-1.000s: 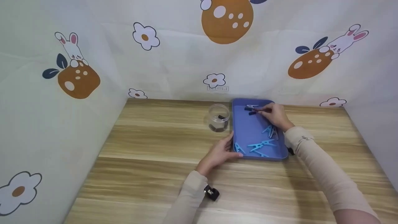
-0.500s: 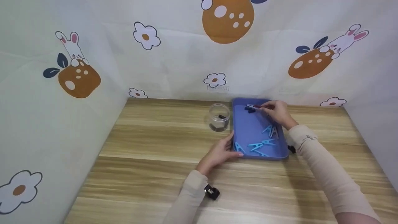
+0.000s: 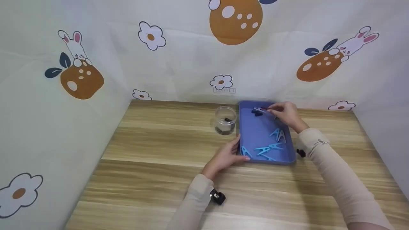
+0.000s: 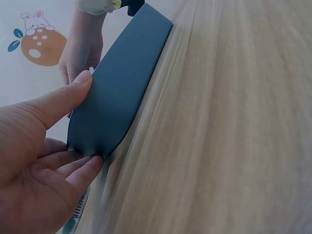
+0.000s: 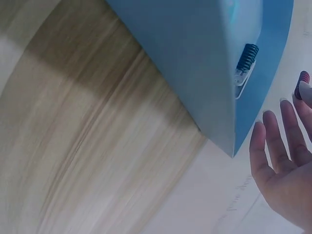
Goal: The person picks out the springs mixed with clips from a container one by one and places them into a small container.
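My left hand (image 3: 226,158) grips the front left corner of the blue tray (image 3: 258,131), its thumb on the front rim and its fingers along the left side. In the left wrist view, those fingers curl against the end of the tray's outer wall (image 4: 122,83). Over the tray's back right part, my right hand (image 3: 286,114) pinches a slim dark red thing (image 5: 302,84) with a ribbed end; its kind cannot be told. Just left of it lie a pale clothespin (image 3: 258,109) and small black pieces (image 3: 258,113). Several light blue clothespins (image 3: 263,150) lie nearer the front.
A clear round container (image 3: 225,119) with several small black pieces inside stands close to the tray's left side. The patterned cloth wall (image 3: 179,70) rises behind the table (image 3: 143,153). Black wrist devices (image 3: 218,197) hang at the sleeves.
My right hand has moved slightly up and to the right with the dark red thing. One black piece beside the pale clothespin has shifted upward. My left hand stays put on the tray.
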The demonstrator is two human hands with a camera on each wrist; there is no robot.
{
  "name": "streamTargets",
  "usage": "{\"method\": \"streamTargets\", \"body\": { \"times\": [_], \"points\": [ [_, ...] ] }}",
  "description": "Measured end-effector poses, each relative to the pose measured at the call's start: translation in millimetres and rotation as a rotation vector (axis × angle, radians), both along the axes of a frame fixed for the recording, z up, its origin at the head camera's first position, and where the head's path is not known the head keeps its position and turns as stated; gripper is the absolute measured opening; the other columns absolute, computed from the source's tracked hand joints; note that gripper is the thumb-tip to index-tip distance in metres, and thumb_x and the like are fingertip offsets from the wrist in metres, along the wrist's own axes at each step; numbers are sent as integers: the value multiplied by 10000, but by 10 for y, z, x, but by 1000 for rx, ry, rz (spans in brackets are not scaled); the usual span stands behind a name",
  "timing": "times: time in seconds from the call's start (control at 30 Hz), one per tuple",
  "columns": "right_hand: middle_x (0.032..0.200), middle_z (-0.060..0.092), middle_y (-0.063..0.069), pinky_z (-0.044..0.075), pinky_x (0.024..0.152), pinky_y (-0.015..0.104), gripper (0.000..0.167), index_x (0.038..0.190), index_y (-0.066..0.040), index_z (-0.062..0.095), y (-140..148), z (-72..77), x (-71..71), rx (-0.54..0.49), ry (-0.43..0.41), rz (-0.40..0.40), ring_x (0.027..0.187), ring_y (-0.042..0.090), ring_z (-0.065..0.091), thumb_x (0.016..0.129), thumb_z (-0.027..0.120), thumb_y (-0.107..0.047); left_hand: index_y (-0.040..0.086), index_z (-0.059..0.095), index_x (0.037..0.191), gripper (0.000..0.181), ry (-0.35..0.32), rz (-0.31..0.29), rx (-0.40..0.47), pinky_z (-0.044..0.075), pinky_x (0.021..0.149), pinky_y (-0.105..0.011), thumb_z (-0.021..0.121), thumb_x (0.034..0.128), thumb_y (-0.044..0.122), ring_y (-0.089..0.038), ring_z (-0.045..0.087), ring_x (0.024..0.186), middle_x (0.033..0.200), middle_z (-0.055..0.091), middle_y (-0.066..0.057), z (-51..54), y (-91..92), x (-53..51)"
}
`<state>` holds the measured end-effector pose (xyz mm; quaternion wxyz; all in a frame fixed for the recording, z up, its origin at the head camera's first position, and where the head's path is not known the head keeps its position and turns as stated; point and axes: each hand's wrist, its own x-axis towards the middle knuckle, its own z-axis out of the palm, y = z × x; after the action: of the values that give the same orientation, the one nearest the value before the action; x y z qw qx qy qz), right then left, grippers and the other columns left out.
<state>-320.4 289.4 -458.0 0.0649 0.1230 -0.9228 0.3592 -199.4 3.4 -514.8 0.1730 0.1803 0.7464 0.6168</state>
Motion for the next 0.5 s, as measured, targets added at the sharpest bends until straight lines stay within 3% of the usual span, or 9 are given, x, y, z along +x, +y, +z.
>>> {"method": "streamTargets", "body": {
  "times": [0.13,0.5],
  "points": [
    [1084,771,270,469,648,90,226,1112,71,784,-19,30,11,-4,-16,14,794,40,645,1001,736,-120,-16,195,1652,1012,1,3,5,376,1252,-359,847,883,71,-358,377,1541,1707,228,-224,16,-7,1],
    [1090,764,273,469,642,90,215,1110,80,779,-54,78,30,-3,-35,35,814,89,646,1005,730,-101,16,201,1657,1038,-7,8,-22,385,1239,-323,865,864,101,-333,388,1538,1694,261,-213,41,-15,24]
  ]
}}
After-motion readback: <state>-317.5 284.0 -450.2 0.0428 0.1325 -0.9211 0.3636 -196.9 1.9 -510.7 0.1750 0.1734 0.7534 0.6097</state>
